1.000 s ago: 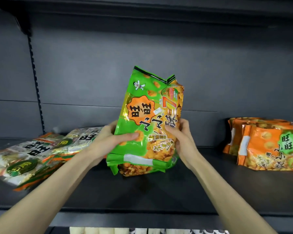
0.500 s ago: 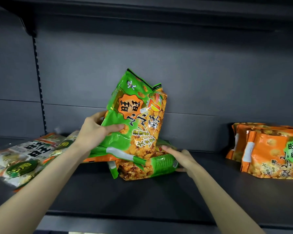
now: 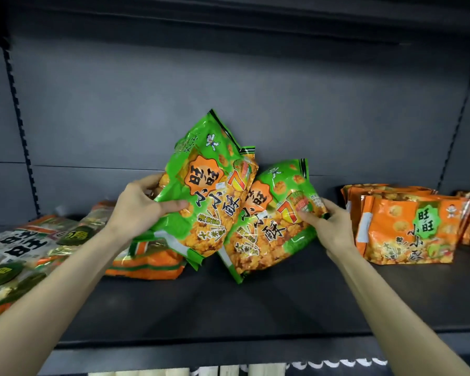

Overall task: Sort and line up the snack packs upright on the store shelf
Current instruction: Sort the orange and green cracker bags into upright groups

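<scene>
Since each of your hands is closed on its own pack, start from the grips. Your left hand [image 3: 136,207] pinches the left edge of one green pack [image 3: 209,191], thumb on the front. Your right hand [image 3: 334,226] clasps the right edge of the other green pack [image 3: 269,229]. The two overlap between your hands, low over the shelf [image 3: 255,308], with both long axes slanting up to the right. Turning each top back leftward would probably stand them straight. Farther right, orange packs [image 3: 407,229] stand upright, and the gap beside them lies nearer your right hand.
</scene>
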Demonstrator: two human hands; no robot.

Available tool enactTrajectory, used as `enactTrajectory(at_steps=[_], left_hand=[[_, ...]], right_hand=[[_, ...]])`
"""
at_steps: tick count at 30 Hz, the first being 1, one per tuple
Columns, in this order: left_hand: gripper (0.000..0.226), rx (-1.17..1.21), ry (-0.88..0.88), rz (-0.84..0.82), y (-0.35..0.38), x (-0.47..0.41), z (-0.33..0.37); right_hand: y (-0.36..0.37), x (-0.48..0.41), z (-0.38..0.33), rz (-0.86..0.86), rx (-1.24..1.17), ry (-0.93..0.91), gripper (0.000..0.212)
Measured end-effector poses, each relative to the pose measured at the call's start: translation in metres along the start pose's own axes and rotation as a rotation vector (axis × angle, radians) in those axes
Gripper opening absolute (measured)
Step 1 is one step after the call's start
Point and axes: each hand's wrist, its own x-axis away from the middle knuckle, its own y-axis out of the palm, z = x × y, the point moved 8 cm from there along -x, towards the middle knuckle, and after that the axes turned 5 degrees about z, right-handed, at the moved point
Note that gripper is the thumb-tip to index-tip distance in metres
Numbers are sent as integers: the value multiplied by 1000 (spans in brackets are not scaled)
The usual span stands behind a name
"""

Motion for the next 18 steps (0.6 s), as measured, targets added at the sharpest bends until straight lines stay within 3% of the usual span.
enactTrajectory(at_steps=[8, 12, 18], left_hand=[[64, -169, 171, 73, 39, -10, 37], [71, -353, 211, 33, 65, -26, 36], [71, -645, 189, -131, 128, -34, 16]], right_hand=[[-87, 19, 13, 141, -108, -42, 28], [-115, 22, 25, 174, -122, -24, 15], [-127, 23, 40, 158, -153, -10, 18]])
